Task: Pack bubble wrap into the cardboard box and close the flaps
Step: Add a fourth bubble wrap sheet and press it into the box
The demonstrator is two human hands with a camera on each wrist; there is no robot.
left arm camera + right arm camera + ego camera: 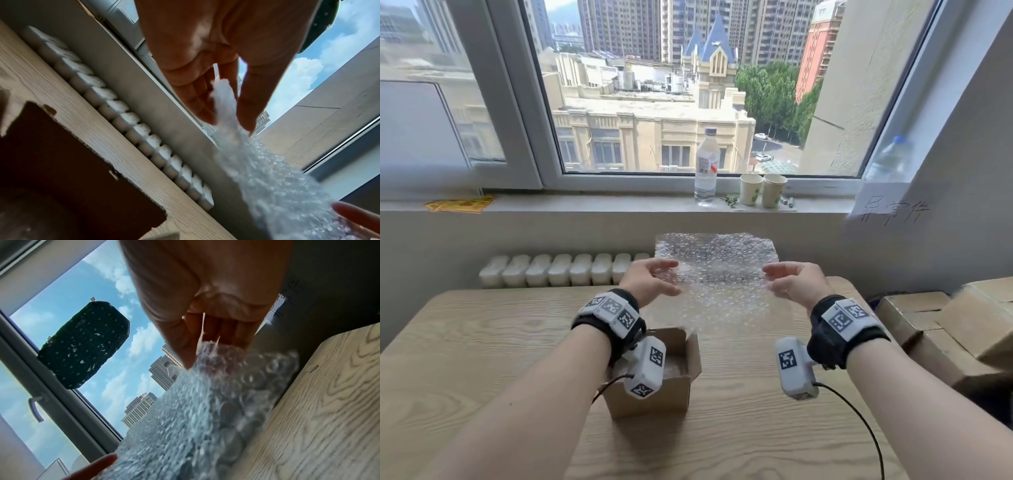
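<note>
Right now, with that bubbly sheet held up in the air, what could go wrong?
The bubble wrap spans wider than the small cardboard box, so unfolded it may bunch over the flaps. Each grip is only a fingertip pinch by the left hand and right hand; the sheet could slip.

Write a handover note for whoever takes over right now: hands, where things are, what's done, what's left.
Left hand and right hand each pinch a side edge of the bubble wrap, held spread in the air above the table.
The cardboard box sits open on the table under the left wrist.
Done: wrap picked up.
Left: put the wrap into the box, close the flaps.
</note>
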